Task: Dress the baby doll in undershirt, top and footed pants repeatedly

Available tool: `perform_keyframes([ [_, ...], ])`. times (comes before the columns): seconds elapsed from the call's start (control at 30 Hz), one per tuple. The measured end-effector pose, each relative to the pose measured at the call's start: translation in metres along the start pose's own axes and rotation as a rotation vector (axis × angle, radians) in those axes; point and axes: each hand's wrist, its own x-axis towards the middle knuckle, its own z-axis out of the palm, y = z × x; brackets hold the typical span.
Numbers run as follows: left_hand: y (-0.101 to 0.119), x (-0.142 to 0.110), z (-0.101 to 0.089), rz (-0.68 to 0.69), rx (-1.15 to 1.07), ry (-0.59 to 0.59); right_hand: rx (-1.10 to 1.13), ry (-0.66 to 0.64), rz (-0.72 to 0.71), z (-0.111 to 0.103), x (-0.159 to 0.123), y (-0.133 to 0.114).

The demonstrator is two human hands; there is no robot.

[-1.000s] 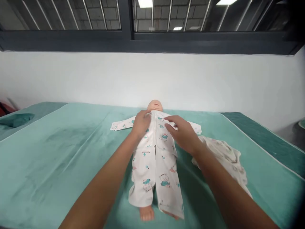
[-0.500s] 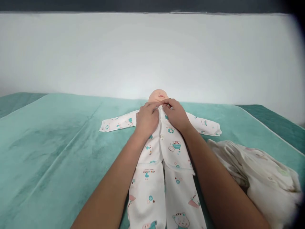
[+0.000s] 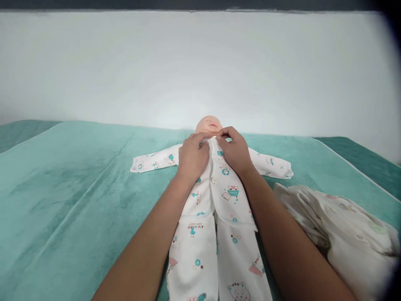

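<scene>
A baby doll (image 3: 206,124) lies on its back, head at the far end. It wears a white printed baby jacket (image 3: 230,179), its sleeves spread to both sides, and white printed trousers (image 3: 192,255). At the neck, my left hand (image 3: 193,155) is closed on the left part of the jacket's collar, fingers pointing right. My right hand (image 3: 234,148) pinches the collar edge of the right front panel, just apart from my left fingertips. A pale round button (image 3: 214,180) shows on the front edge below my hands. My palms hide part of the chest.
The doll lies on a light green padded cover (image 3: 87,200). To the right of my right forearm is a crumpled heap of cream printed clothing (image 3: 344,221). Behind the doll's head rises a white wall (image 3: 200,67).
My right hand has shifted slightly right, away from my left fingertips, so the collar's edge now shows between them. My left hand stays in nearly the same place.
</scene>
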Motion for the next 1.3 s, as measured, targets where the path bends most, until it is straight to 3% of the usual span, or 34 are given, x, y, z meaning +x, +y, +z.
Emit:
perform_keyframes([
  [0.43,0.001,-0.005,0.002,0.097,0.044,0.094,0.129,-0.105,-0.027,-0.003,-0.002,0.002],
  [0.93,0.0,-0.01,0.0,0.161,0.01,0.076,0.301,-0.095,-0.035,-0.003,-0.001,0.003],
  [1.17,0.0,-0.016,-0.002,0.169,0.006,0.061,0.226,-0.125,-0.063,-0.006,-0.004,0.001],
  [1.3,-0.001,-0.017,-0.003,0.146,-0.03,0.09,0.109,-0.165,-0.148,-0.008,-0.004,-0.001],
])
